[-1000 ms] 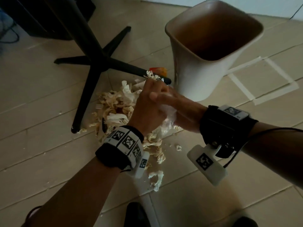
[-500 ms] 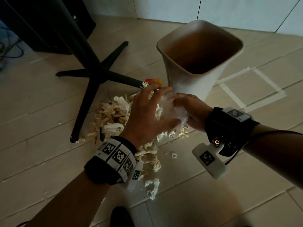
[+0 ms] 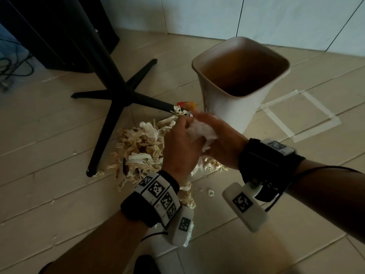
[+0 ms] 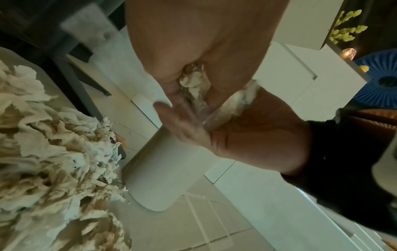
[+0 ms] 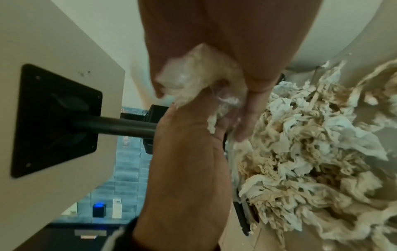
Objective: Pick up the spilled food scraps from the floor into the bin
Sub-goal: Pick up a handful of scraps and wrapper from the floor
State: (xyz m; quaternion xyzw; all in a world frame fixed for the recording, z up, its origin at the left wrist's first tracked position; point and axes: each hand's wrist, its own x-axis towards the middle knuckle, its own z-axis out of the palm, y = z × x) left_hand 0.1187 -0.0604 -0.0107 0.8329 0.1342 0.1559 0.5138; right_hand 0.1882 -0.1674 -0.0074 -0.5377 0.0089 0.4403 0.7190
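Observation:
A pile of pale shredded food scraps point(image 3: 142, 143) lies on the tiled floor beside the open beige bin point(image 3: 241, 76). My left hand point(image 3: 181, 143) and right hand point(image 3: 219, 143) are pressed together over the pile's right edge, just in front of the bin. Both grip one white clump of scraps point(image 3: 199, 131) between them. In the left wrist view the clump point(image 4: 195, 83) shows between my left palm and the right hand point(image 4: 236, 127). The right wrist view has the clump point(image 5: 193, 79) pinched under my right thumb, with the pile point(image 5: 311, 152) to the right.
A black cross-shaped table base point(image 3: 110, 107) stands left of the pile, one leg reaching its far edge. An orange scrap point(image 3: 186, 104) lies by the bin's foot. Loose bits point(image 3: 211, 192) lie nearer me. A tape square point(image 3: 296, 115) marks the floor to the right.
My left fingers, spread half a second ago, have curled round the white clump against the right hand. Both hands have lifted slightly off the pile toward the bin.

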